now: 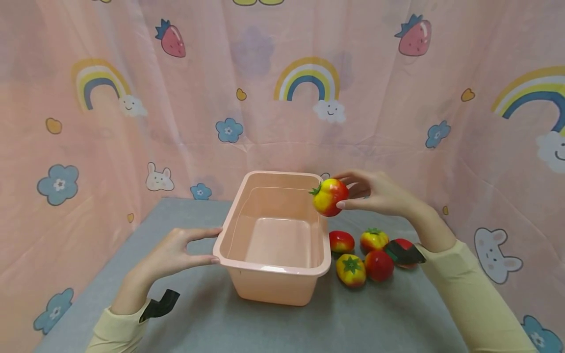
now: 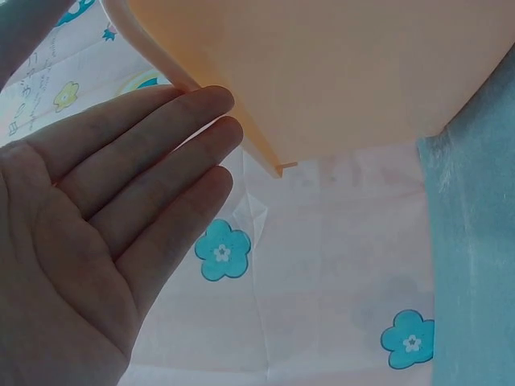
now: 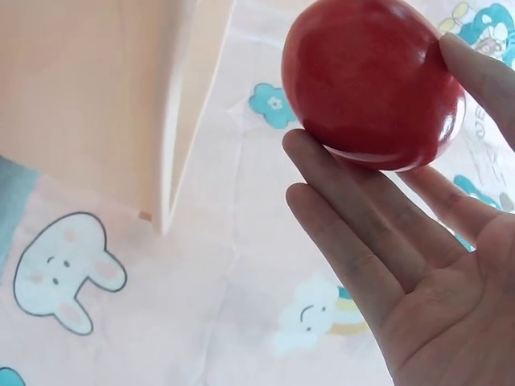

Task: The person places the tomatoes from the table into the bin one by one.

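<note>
A peach plastic basin [image 1: 273, 283] stands on the grey table, its inside bare. My left hand [image 1: 176, 251] touches its left rim with the fingertips, thumb and fingers spread and nearly straight; in the left wrist view the straight fingers [image 2: 169, 145] meet the rim from outside. Over the right rim, my right hand [image 1: 377, 193] holds a red and yellow tomato [image 1: 328, 197] between thumb and fingers, its green leafy top facing left. From the right wrist view the tomato [image 3: 370, 80] shows its glossy red underside, the fingers below it and the thumb at its side.
Several more red and yellow tomatoes [image 1: 351, 270] lie close together on the table, right of the basin. One of them [image 1: 405, 251] is partly hidden by the black strap [image 1: 403, 252] at my right wrist. A pink patterned curtain [image 1: 282, 142] hangs behind the table [image 1: 194, 323].
</note>
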Available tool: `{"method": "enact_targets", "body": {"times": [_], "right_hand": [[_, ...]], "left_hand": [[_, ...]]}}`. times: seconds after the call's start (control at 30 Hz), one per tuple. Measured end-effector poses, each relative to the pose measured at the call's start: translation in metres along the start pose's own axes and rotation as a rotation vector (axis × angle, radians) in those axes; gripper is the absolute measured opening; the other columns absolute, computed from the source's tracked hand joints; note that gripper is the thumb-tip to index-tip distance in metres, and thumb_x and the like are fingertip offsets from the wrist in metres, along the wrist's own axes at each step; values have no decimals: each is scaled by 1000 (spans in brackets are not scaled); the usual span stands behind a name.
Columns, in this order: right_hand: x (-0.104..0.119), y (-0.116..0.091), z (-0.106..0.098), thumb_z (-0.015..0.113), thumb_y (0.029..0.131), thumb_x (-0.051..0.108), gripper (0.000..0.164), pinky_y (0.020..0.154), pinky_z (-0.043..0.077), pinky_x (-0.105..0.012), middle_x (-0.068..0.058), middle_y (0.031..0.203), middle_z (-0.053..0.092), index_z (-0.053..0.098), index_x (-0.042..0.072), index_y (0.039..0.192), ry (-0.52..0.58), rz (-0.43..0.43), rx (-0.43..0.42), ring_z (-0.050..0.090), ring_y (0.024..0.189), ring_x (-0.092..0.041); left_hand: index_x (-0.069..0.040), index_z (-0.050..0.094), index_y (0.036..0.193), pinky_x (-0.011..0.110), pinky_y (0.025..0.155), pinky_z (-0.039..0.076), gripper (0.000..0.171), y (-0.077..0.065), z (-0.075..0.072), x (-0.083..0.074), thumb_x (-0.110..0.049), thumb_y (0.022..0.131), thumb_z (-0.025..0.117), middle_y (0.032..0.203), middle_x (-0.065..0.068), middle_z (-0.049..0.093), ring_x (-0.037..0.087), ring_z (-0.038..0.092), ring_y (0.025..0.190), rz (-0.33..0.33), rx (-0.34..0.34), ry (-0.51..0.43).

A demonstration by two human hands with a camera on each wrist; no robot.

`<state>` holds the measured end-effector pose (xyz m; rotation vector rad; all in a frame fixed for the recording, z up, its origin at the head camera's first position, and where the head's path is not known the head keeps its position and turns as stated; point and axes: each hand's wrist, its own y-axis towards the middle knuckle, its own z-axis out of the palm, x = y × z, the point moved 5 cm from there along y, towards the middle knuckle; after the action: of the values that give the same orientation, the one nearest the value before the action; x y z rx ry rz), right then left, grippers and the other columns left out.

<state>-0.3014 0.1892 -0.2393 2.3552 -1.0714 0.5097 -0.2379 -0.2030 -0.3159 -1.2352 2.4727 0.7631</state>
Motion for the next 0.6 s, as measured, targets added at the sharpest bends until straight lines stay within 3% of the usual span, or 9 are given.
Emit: {"method": "enact_targets", "body": {"times": [0.6], "right_hand": [[15,25,12,78,78,34,58,81,57,-33,-6,120,63,52,18,128,63,5,69,69,99,-20]], "left_hand": [[-21,62,128,40,93,51,59,0,1,1,-47,77,74,124,-10,63,12,60,116,0,-2,0]]}}
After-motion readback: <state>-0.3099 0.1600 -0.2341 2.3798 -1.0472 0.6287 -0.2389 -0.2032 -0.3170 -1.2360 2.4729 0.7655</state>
